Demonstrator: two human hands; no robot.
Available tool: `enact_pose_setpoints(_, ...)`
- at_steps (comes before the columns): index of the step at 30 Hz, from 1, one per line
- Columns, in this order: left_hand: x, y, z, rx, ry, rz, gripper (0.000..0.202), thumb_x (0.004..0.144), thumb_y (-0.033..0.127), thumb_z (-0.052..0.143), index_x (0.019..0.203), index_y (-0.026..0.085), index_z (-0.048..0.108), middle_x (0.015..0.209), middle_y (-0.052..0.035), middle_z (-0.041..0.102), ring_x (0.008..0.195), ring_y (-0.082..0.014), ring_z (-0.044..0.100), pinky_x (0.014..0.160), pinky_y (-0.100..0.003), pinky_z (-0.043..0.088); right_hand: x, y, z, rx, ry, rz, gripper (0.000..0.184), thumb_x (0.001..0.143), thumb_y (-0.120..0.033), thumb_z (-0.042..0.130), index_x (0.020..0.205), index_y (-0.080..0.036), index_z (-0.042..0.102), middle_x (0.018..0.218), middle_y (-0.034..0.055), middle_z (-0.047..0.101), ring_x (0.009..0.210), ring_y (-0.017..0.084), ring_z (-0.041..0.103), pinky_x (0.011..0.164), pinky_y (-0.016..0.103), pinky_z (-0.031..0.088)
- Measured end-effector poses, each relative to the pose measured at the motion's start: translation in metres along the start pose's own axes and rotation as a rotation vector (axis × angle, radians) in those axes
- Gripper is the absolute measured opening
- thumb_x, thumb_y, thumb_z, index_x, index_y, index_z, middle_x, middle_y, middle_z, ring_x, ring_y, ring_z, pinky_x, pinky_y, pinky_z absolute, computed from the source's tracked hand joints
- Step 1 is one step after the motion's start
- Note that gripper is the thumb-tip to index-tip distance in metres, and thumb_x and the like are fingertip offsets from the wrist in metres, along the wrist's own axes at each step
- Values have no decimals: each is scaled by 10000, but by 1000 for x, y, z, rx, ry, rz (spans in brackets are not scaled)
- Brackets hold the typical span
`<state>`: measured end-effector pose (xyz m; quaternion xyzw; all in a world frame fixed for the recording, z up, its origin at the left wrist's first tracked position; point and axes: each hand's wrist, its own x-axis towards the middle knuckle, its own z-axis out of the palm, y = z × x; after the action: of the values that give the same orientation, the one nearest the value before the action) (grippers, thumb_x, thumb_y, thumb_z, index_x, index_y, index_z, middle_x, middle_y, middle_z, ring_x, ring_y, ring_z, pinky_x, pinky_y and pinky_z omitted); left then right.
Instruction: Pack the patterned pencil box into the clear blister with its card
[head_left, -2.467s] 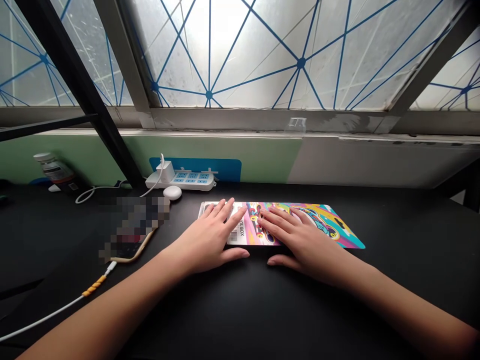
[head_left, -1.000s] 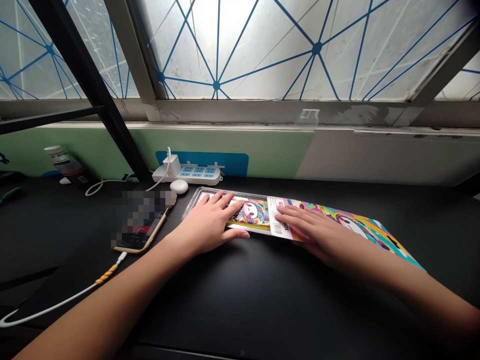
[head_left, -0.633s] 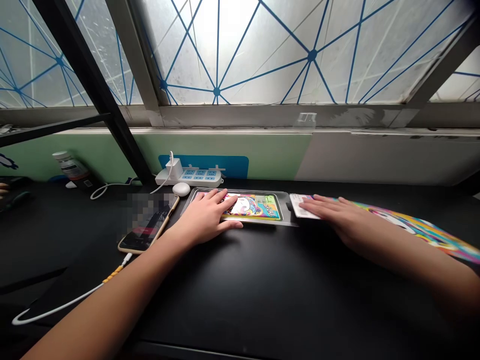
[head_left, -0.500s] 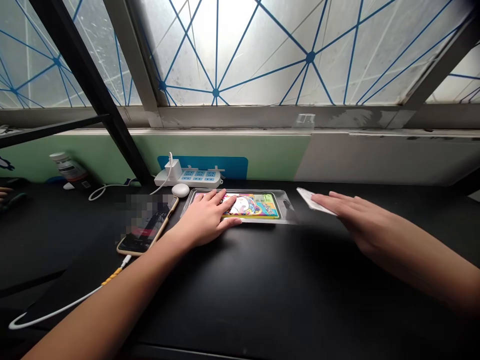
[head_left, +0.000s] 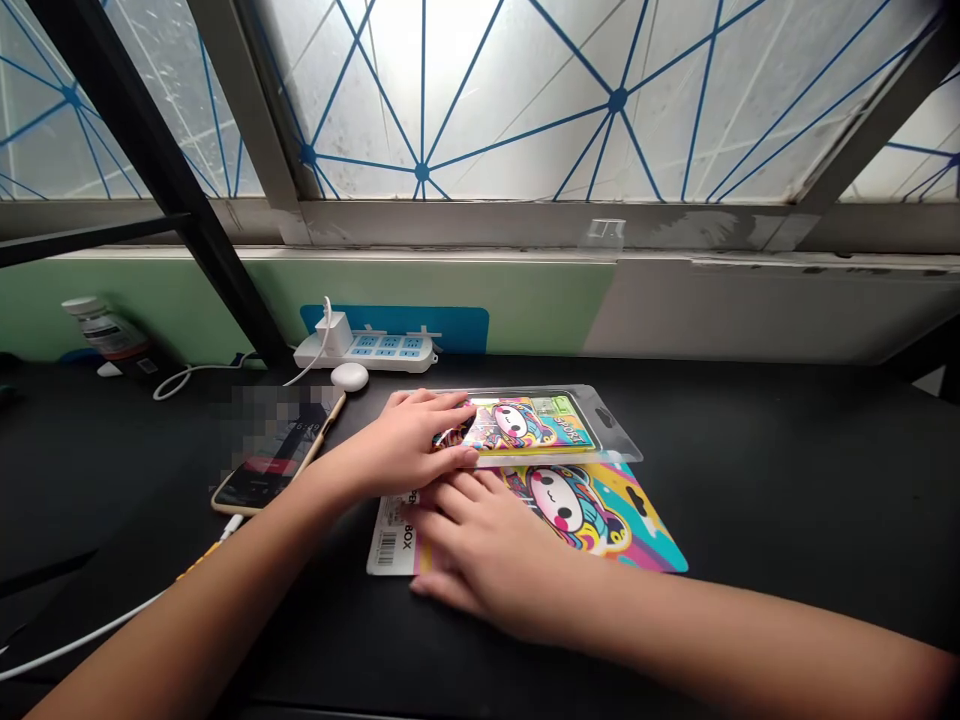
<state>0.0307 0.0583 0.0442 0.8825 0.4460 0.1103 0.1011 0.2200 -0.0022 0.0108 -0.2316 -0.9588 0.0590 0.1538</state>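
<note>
A clear plastic blister tray (head_left: 619, 440) lies on the desk with a bright cartoon-printed packet (head_left: 517, 425) in it. My left hand (head_left: 420, 435) rests flat over the tray's left part, fingers stretched out. In front of the tray, partly under its near edge, is a colourful printed backing card (head_left: 585, 510). It shows a cartoon figure and has a white strip with a barcode at its left. My right hand (head_left: 487, 550) lies palm down on this card, fingers spread and pointing left. The two hands are close together and cover parts of both things.
A phone (head_left: 277, 450) with a charging cable lies left of the tray. Behind it are a small white rounded case (head_left: 349, 377) and a white power strip (head_left: 367, 350). A bottle (head_left: 112, 335) leans at the far left, near a black slanted post (head_left: 180, 190). The black desk (head_left: 787, 480) meets a wall under a window.
My right hand has come left from the right side, and the card it held now lies face up in front of the tray. The tray appears slightly further right in view.
</note>
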Motion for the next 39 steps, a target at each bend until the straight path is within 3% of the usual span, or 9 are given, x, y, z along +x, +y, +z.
enact_pose_setpoints(10,3,-6,7,-3,17,-9,465,1041,426,484,1489,314,541,1607,-42,462,1427,-318,442,1174,-548,318,1,10,1,-31,58,-25,298,1038,-307,447,1024,-151,701,1052,114,716,978,257,632,895,412,519)
enact_pose_setpoints(16,6,-5,13,46,90,-12,455,1041,411,487,1466,271,569,1574,-62,507,1408,-319,469,1156,-562,356,-6,5,-5,30,-25,-2,559,989,-528,556,1302,-74,649,1367,189,656,1303,338,552,1156,473,409)
enact_pose_setpoints(20,7,-8,10,16,88,8,476,1040,427,482,1469,241,570,1569,-78,512,1445,-301,451,1185,-528,363,-7,3,-6,67,-81,18,628,1029,-515,480,1453,-55,539,1521,188,546,1448,330,430,1236,463,313)
enact_pose_setpoints(23,7,-12,7,-30,83,20,499,1034,425,480,1473,206,569,1561,-92,520,1476,-283,424,1196,-475,382,-5,4,-5,72,-74,6,596,1041,-492,461,1450,-65,537,1516,186,552,1446,320,438,1227,465,322)
enact_pose_setpoints(26,7,-15,5,-48,64,25,503,1030,428,476,1477,216,565,1571,-89,504,1490,-275,414,1205,-465,377,-2,9,-7,30,19,-44,408,1049,-378,466,1302,-103,631,1309,170,692,1240,292,607,1081,449,469)
enact_pose_setpoints(29,7,-18,4,-45,52,32,502,1035,434,459,1475,219,567,1579,-95,493,1496,-269,409,1221,-469,350,0,28,-20,-77,142,-38,286,1046,-233,419,1081,-157,692,1035,135,742,968,259,667,884,424,531)
enact_pose_setpoints(32,7,-20,5,-41,62,58,495,1042,429,450,1467,207,575,1569,-108,507,1485,-264,425,1218,-465,351,-4,65,-44,-206,146,171,281,1031,-254,443,990,-155,703,970,152,712,926,296,650,831,460,530)
enact_pose_setpoints(36,7,-20,6,-22,94,74,470,1052,424,453,1458,225,581,1559,-98,522,1469,-274,433,1195,-482,370,-17,121,-73,-127,-47,496,533,876,-620,652,1154,-168,700,1163,167,656,1015,333,645,828,461,566)
enact_pose_setpoints(39,8,-18,8,-21,99,62,462,1058,432,440,1460,247,572,1560,-85,523,1462,-277,435,1186,-489,368,-23,144,-82,10,-136,529,680,774,-720,691,1206,-196,695,1205,147,625,1102,326,626,891,430,572)
